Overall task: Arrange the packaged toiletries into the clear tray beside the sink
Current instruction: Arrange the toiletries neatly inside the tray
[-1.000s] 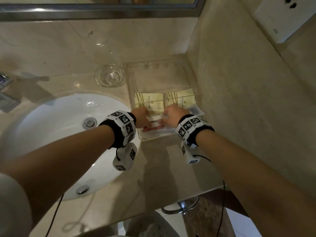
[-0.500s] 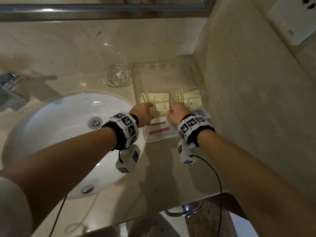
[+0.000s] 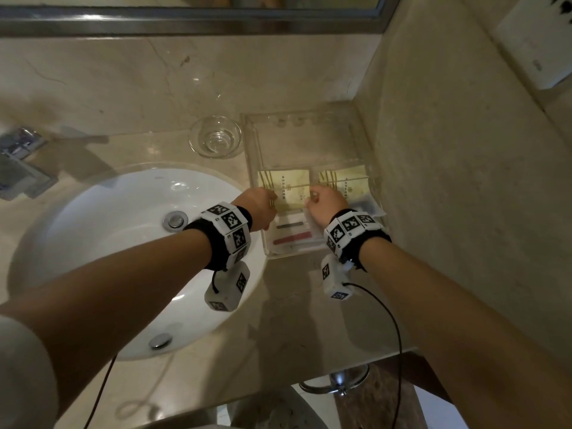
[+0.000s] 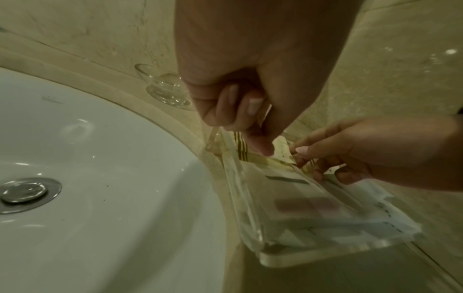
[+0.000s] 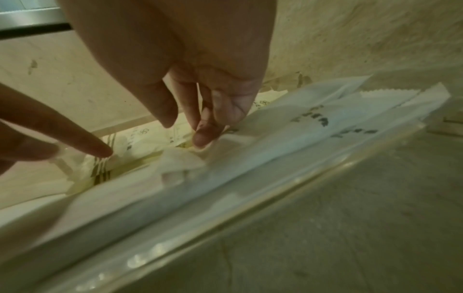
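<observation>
The clear tray (image 3: 305, 139) (image 4: 275, 261) (image 5: 225, 224) lies right of the sink against the side wall. Two yellow packets (image 3: 292, 185) (image 3: 353, 181) lie side by side in its middle. White packets with a dark and a red strip (image 3: 294, 236) (image 4: 313, 208) (image 5: 300, 134) fill its near end. My left hand (image 3: 261, 204) (image 4: 250, 119) points its straight index finger down onto the left yellow packet (image 5: 140, 142), the other fingers curled. My right hand (image 3: 323, 202) (image 5: 195, 119) touches the packets at the seam with hanging fingertips and grips nothing that I can see.
A white sink basin (image 3: 108, 243) lies left of the tray, with a faucet (image 3: 18, 162) at the far left. A small glass bowl (image 3: 215, 139) stands behind the tray's left corner. The stone wall (image 3: 464, 212) rises right beside the tray. The counter's front edge (image 3: 309, 382) is near me.
Both hands have slid from the tray's near end up to the yellow packets, uncovering the white packets with the dark and red strips.
</observation>
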Demonstrator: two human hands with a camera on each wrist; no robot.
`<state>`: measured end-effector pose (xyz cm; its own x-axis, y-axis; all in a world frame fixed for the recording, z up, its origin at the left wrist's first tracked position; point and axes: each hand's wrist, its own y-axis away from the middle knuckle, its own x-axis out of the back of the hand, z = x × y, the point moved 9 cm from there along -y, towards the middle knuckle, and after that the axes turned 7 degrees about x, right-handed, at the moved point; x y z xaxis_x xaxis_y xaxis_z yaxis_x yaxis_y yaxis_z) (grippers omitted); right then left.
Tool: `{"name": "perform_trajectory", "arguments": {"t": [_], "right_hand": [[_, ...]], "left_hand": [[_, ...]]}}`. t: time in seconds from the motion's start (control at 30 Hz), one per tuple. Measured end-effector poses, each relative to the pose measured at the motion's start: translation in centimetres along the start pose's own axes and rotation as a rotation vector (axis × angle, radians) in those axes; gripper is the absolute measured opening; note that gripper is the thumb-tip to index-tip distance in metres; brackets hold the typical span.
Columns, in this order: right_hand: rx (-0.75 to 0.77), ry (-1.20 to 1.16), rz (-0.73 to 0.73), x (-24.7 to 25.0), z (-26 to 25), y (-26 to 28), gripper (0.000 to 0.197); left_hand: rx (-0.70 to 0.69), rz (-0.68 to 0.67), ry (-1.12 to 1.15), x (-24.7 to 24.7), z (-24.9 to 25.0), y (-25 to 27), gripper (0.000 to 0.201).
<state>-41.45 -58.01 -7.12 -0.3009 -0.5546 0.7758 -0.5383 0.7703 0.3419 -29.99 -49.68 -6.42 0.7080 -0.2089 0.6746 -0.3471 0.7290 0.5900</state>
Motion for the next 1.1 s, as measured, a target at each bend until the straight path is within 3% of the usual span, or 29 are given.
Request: {"name": "perform_trajectory", "arguments": {"t": [0.23, 0.5, 0.83, 0.93, 1.03, 1.1], "right_hand": [[-0.088, -0.181, 0.145, 1.1, 1.1, -0.4, 0.019], [-0.223, -0.408, 0.089, 0.2, 1.8, -1.0, 0.024], [-0.279, -0.327, 0.067, -0.3, 2.1, -1.2, 0.018], [-0.246, -0.255, 0.062, 0.2, 1.6, -1.1, 0.017], [-0.211, -0.119, 0.074, 1.2, 1.3, -0.6, 0.028], [-0.145, -0.058, 0.047, 1.1, 0.8, -0.3, 0.015]], "left_hand": [[-0.023, -0.025, 0.009, -0.2, -0.1, 0.2, 0.038], [-0.016, 0.015, 0.05, 0.3, -0.6, -0.4, 0.029], [-0.015, 0.034, 0.052, 0.4, -1.0, -0.8, 0.023], [-0.028, 0.011, 0.001, 0.3, -0.8, -0.8, 0.021], [-0.032, -0.054, -0.066, -0.4, -0.6, -0.8, 0.027], [-0.039, -0.073, -0.107, -0.7, -0.5, -0.7, 0.033]]}}
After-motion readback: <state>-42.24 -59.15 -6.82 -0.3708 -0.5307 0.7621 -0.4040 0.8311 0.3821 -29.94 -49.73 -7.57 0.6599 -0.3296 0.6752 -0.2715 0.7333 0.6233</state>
